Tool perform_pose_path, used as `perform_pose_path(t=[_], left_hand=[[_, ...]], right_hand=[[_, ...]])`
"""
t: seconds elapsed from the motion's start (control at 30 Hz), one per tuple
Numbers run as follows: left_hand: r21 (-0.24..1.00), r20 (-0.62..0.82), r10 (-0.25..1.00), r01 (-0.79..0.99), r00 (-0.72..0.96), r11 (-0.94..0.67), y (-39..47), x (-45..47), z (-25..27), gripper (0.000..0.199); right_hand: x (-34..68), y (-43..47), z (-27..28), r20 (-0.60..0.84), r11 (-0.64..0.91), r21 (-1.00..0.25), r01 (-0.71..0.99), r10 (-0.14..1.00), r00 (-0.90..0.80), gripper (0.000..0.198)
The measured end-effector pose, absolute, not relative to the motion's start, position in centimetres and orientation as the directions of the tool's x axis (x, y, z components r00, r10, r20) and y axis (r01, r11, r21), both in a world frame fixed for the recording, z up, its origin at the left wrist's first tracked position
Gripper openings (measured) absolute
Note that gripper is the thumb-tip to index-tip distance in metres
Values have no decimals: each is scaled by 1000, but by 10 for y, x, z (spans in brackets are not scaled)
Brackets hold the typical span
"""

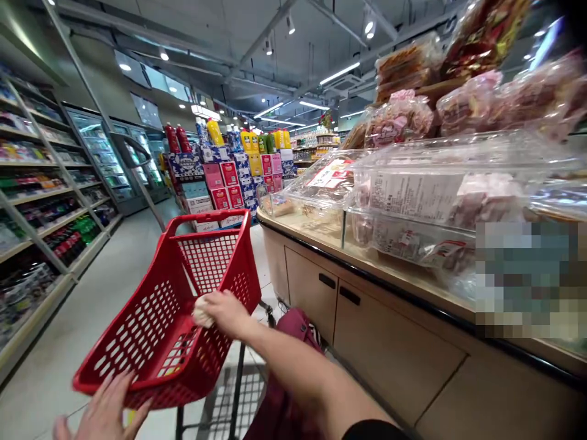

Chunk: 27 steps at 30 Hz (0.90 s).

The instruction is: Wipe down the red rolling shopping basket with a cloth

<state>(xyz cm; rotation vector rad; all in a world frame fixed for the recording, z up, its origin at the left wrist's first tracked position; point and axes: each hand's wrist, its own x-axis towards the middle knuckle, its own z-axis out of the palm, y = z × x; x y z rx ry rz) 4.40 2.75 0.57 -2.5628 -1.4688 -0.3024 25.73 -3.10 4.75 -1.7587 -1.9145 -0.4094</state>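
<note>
A red plastic shopping cart basket (172,388) with lattice walls stands in front of me on a dark metal frame. My right hand (228,313) reaches into it and closes around a crumpled off-white cloth (202,311), close to the basket's right wall. How far the cloth touches the wall I cannot tell. At the basket's near left corner is my left hand (107,409), its fingers spread and resting at the rim. That hand holds nothing that I can see.
To the right runs a wooden counter (367,342) with clear display covers (413,177) and bagged baked goods (398,119). Stacked cartons (224,183) with bottles on top stand ahead. Shelves of drinks (55,201) line the left aisle. A metal post (149,198) rises beyond the cart.
</note>
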Motion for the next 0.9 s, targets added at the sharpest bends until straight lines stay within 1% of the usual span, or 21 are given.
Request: perform_pose_path(t=[0.03, 0.07, 0.13, 0.2, 0.23, 0.27, 0.33, 0.47, 0.53, 0.6, 0.67, 0.73, 0.8, 0.9], left_hand=[[-122, 296, 794, 846, 530, -519, 20, 47, 14, 37], [-177, 276, 767, 815, 580, -552, 12, 52, 21, 35], [-205, 236, 701, 740, 673, -641, 0, 63, 31, 32], [-168, 231, 631, 669, 740, -724, -4, 71, 34, 31], [-148, 233, 602, 640, 764, -754, -3, 73, 34, 31], [-126, 257, 622, 664, 739, -737, -1, 73, 33, 31], [-86, 266, 635, 674, 725, -733, 3, 71, 29, 31], [-39, 236, 640, 665, 731, -745, 4, 76, 17, 37], [-36, 219, 631, 653, 744, -757, 2, 83, 10, 43], [-43, 210, 634, 655, 744, -755, 1, 88, 4, 48], [-49, 209, 659, 680, 723, -731, 2, 88, -1, 53], [-40, 209, 689, 710, 694, -703, 2, 85, -3, 57], [-20, 203, 711, 728, 674, -685, 3, 79, -4, 60], [6, 192, 713, 726, 674, -688, 3, 75, -3, 61]], right_hand=[[265, -37, 45, 575, 102, -183, 978, 818, 22, 20], [271, -43, 41, 583, 131, -210, 969, 812, 16, 18], [279, -54, 31, 597, 207, -247, 947, 802, -20, 18], [288, -64, 17, 619, 261, -280, 924, 784, -34, 19], [296, -68, 11, 638, 233, -306, 923, 770, 18, 19], [306, -72, 4, 648, 193, -332, 923, 758, 75, 20], [329, -77, -4, 651, 166, -377, 911, 747, 134, 24], [345, -84, -8, 593, 106, -442, 891, 780, 202, 25], [322, -86, -11, 600, 91, -450, 888, 768, 225, 25], [284, -84, -16, 641, 115, -442, 890, 735, 223, 30], [251, -77, -21, 679, 185, -412, 892, 716, 166, 37], [239, -71, -27, 695, 212, -371, 904, 709, 119, 41], [252, -71, -33, 703, 151, -337, 929, 697, 142, 41], [281, -75, -41, 711, 9, -335, 942, 659, 246, 39]])
